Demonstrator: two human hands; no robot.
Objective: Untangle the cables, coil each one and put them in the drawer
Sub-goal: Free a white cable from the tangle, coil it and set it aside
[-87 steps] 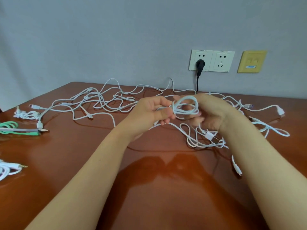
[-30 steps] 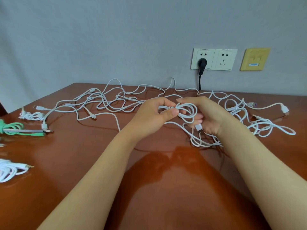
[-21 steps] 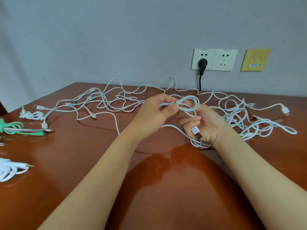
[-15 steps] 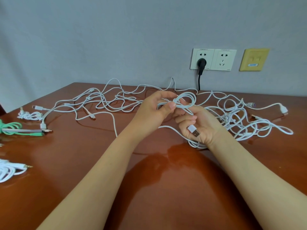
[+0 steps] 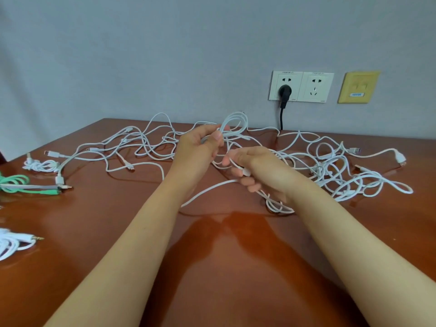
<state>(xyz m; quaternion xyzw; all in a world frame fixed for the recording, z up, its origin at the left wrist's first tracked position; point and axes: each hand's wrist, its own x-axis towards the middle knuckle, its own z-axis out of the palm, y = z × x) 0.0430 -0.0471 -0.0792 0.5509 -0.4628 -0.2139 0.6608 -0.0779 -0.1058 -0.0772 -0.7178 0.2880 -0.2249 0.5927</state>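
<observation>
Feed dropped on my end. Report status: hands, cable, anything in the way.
Left hand pinches white cable coil. Right hand grips a white plug end. Tangled white cables spread across the table beneath.

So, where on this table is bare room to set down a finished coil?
Bare wood lies on the table between the green cable, the white bundle at the left edge and the left forearm, and also between both forearms. Crowded: the white cable tangle along the back and right of the right hand.

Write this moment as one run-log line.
stage: coiling | left hand: pinches white loops, raised | right hand: grips cable | tangle: on table | drawer: not in view
</observation>
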